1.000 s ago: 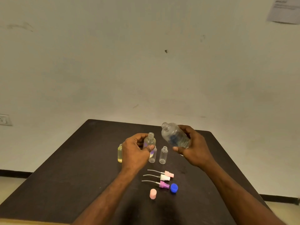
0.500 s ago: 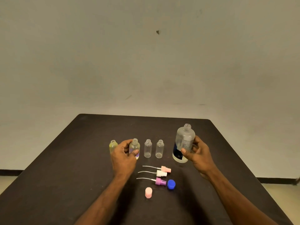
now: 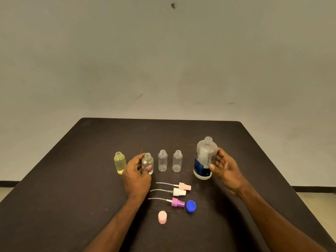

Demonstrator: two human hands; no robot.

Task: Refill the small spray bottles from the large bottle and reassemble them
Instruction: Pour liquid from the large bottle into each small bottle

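1. Since the earlier frame, both bottles have come down: the large bottle (image 3: pixel 205 159) now stands upright on the table (image 3: pixel 72 179), mouth up, long axis vertical.
2. Right hand (image 3: pixel 224 170) cups the large bottle's side with fingers loosely spread; whether it grips or is releasing cannot be told.
3. Left hand (image 3: pixel 136 174) is closed around a small bottle (image 3: pixel 148 163), upright and apparently part-filled.
4. Two empty bottles (image 3: pixel 162 160) stand between the hands; a yellow bottle (image 3: pixel 120 162) stands just left of the left hand.
5. Three spray heads (image 3: pixel 179 191), tubes pointing left, lie nearer the body.
6. Release only once each base sits flat.
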